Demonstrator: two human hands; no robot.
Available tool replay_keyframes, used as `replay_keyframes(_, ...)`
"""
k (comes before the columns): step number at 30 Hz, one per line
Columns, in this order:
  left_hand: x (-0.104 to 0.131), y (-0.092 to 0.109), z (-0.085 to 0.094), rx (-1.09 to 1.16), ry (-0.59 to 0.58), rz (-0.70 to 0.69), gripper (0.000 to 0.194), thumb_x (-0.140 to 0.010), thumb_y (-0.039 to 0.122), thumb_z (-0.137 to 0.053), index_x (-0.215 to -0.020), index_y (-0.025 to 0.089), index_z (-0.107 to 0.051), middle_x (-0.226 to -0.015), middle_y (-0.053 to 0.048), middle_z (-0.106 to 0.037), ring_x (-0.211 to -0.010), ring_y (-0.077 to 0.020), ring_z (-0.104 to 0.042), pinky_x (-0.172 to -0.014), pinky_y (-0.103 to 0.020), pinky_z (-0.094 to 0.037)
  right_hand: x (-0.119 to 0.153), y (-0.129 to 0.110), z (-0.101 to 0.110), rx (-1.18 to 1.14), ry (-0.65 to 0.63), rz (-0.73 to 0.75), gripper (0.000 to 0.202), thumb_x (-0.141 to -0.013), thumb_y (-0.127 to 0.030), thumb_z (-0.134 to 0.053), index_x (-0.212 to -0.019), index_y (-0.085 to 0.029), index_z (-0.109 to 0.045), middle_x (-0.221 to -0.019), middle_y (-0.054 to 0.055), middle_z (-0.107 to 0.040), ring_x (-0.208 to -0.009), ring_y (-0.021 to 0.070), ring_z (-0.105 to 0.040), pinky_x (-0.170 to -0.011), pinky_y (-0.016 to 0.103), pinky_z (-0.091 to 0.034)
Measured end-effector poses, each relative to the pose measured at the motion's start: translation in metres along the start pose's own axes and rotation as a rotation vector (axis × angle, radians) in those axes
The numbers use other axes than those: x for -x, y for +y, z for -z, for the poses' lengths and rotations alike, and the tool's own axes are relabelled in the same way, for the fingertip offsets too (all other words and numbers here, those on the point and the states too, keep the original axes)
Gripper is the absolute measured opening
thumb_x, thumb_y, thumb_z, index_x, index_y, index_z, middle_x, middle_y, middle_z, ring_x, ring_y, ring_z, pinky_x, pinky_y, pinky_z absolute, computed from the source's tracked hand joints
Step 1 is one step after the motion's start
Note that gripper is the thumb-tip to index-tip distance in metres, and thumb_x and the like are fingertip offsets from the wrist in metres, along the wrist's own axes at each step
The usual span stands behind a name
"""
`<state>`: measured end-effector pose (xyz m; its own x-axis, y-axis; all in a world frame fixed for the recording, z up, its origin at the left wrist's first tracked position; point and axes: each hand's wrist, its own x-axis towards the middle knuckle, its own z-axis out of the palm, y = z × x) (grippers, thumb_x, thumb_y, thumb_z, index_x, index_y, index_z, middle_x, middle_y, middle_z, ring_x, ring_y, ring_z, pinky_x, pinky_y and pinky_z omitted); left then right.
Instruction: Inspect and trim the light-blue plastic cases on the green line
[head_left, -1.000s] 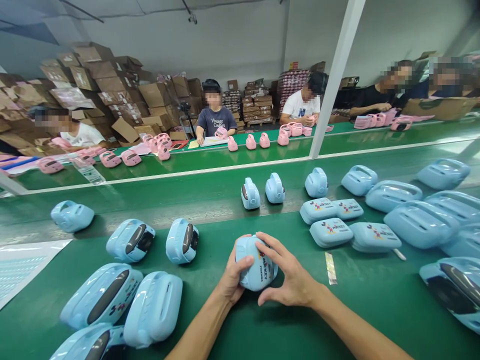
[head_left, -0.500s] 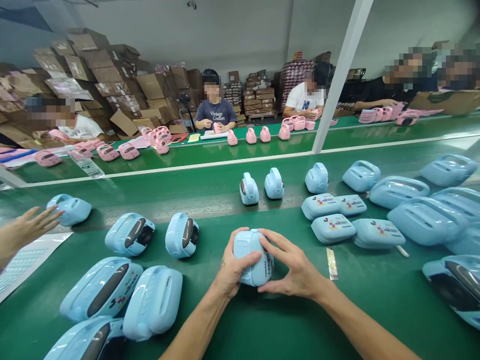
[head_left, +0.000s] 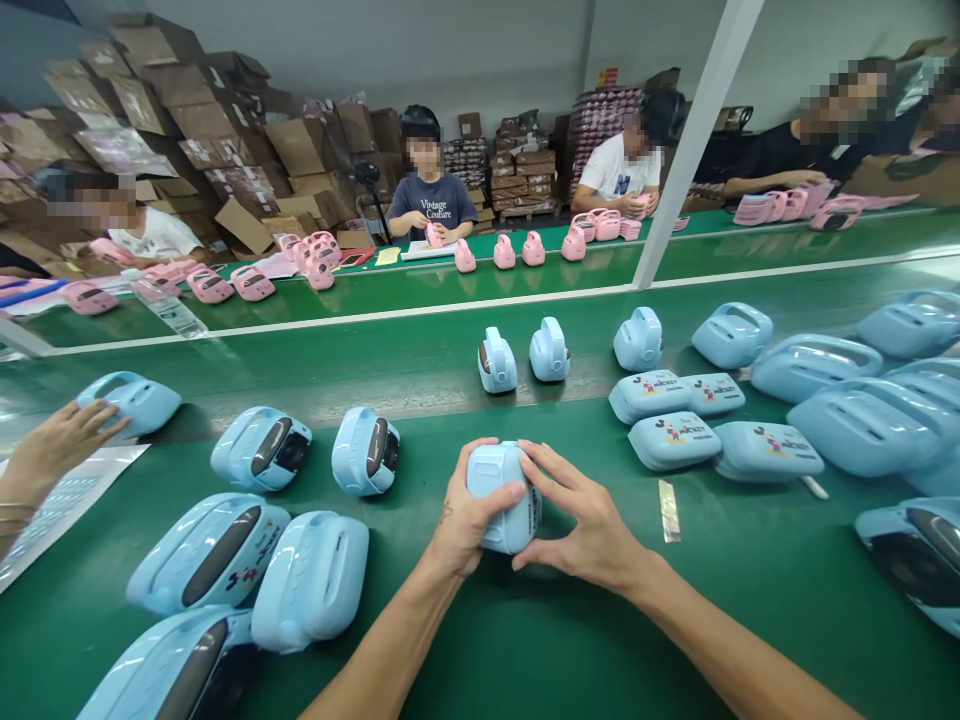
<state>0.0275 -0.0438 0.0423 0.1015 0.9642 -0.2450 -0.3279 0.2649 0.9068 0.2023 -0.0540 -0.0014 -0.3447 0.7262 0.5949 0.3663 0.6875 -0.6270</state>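
Observation:
A rounded light-blue plastic housing (head_left: 501, 512) is held above the green work surface, tilted so that one side panel faces me. Dark lettering shows along its right face. My left hand (head_left: 463, 512) wraps round its left side, the thumb lying across the front. On the right, my right hand (head_left: 592, 522) grips it with fingertips at the top right edge and the thumb at the lower corner. Nearest on the left stand finished-looking blue housings with dark windows, one of them (head_left: 366, 452) upright. To the right lie printed blue shell halves (head_left: 673, 440) in short stacks.
At far left another person's hand (head_left: 64, 450) touches a blue housing (head_left: 139, 402) beside a printed sheet (head_left: 82, 500). Larger blue housings (head_left: 870, 425) crowd the right. A small foil strip (head_left: 669, 512) lies nearby. Across a white rail, several people handle pink housings (head_left: 574, 243).
The other person's hand at far left has moved onto the blue housing there. My hands keep their hold, and the held housing has turned slightly, showing less of its print. The view has shifted slightly.

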Motion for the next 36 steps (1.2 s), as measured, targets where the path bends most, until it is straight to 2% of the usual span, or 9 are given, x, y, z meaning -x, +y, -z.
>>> replay_keyframes(7,-0.008,-0.017,0.004,0.175,0.042,0.010,0.070,-0.060,0.033,-0.091,-0.121,0.024,-0.058,-0.097,-0.002,-0.071,-0.086,-0.0204,-0.066,-0.078,-0.032,-0.056,-0.007,0.006,-0.005,-0.212,-0.078,-0.163,0.105,-0.064,-0.046,-0.093,-0.155,-0.035,-0.041,-0.164,0.007,-0.037,-0.152,0.0352,-0.032,-0.124,0.054,-0.029)
replay_keyframes(10,-0.014,-0.024,0.009,0.297,0.057,0.007,0.077,-0.061,0.036,-0.091,-0.128,0.027,-0.053,-0.109,-0.004,-0.071,-0.097,-0.0243,-0.067,-0.085,-0.038,-0.057,-0.008,0.009,-0.013,-0.475,0.109,-0.416,0.110,-0.061,-0.054,-0.093,-0.155,-0.032,-0.040,-0.166,0.008,-0.032,-0.155,0.0359,-0.022,-0.127,0.056,-0.018)
replay_keyframes(12,-0.017,-0.025,0.015,0.335,0.076,-0.031,0.082,-0.061,0.041,-0.091,-0.131,0.029,-0.051,-0.114,-0.005,-0.070,-0.102,-0.0261,-0.067,-0.087,-0.039,-0.057,-0.008,0.007,-0.021,-0.784,0.233,-0.648,0.101,-0.070,-0.059,-0.085,-0.155,-0.029,-0.040,-0.163,0.011,-0.037,-0.153,0.0355,-0.028,-0.125,0.057,-0.024)
replay_keyframes(15,-0.022,-0.023,0.028,0.258,-0.007,-0.087,0.083,-0.060,0.039,-0.093,-0.131,0.030,-0.051,-0.113,-0.004,-0.069,-0.102,-0.0257,-0.068,-0.087,-0.037,-0.058,-0.009,0.004,-0.026,-1.211,0.135,-0.833,0.077,-0.082,-0.055,-0.076,-0.148,-0.028,-0.047,-0.148,0.013,-0.057,-0.139,0.0354,-0.051,-0.114,0.058,-0.042)
replay_keyframes(17,-0.026,-0.020,0.036,0.137,-0.139,-0.120,0.081,-0.057,0.031,-0.095,-0.127,0.030,-0.054,-0.112,-0.004,-0.070,-0.101,-0.0257,-0.068,-0.087,-0.036,-0.057,-0.011,0.008,-0.022,-1.243,0.122,-0.809,0.076,-0.078,-0.045,-0.082,-0.144,-0.028,-0.049,-0.140,0.011,-0.063,-0.131,0.0338,-0.059,-0.109,0.055,-0.047)
replay_keyframes(21,-0.038,-0.012,0.047,-0.141,-0.273,-0.185,0.085,-0.052,0.024,-0.096,-0.128,0.027,-0.058,-0.130,-0.008,-0.064,-0.122,-0.0305,-0.061,-0.101,-0.038,-0.051,-0.014,0.029,-0.001,-0.866,0.187,-0.642,0.100,-0.056,-0.026,-0.096,-0.144,-0.030,-0.050,-0.136,0.008,-0.064,-0.127,0.0308,-0.060,-0.112,0.049,-0.044)
replay_keyframes(26,-0.041,-0.010,0.051,-0.399,-0.354,-0.088,0.088,-0.053,0.025,-0.095,-0.133,0.021,-0.059,-0.135,-0.011,-0.063,-0.128,-0.0339,-0.058,-0.111,-0.044,-0.044,-0.012,0.041,0.013,-0.548,-0.008,-0.496,0.083,-0.059,-0.025,-0.094,-0.136,-0.026,-0.061,-0.139,0.008,-0.061,-0.131,0.0318,-0.056,-0.116,0.048,-0.038)
replay_keyframes(29,-0.039,-0.009,0.048,-0.451,-0.350,-0.109,0.096,-0.047,0.024,-0.097,-0.134,0.021,-0.058,-0.130,-0.010,-0.067,-0.124,-0.0333,-0.061,-0.109,-0.043,-0.047,-0.010,0.041,0.011,-0.573,-0.066,-0.502,0.083,-0.063,-0.030,-0.092,-0.139,-0.025,-0.058,-0.136,0.009,-0.065,-0.129,0.0312,-0.057,-0.114,0.048,-0.041)
replay_keyframes(36,-0.039,-0.007,0.041,-0.560,-0.277,-0.160,0.078,-0.054,0.028,-0.094,-0.125,0.020,-0.063,-0.115,-0.006,-0.074,-0.111,-0.0297,-0.068,-0.099,-0.040,-0.053,-0.009,0.044,0.003,-0.678,-0.009,-0.523,0.073,-0.062,-0.035,-0.092,-0.129,-0.023,-0.063,-0.118,0.005,-0.072,-0.114,0.0282,-0.065,-0.104,0.043,-0.049)
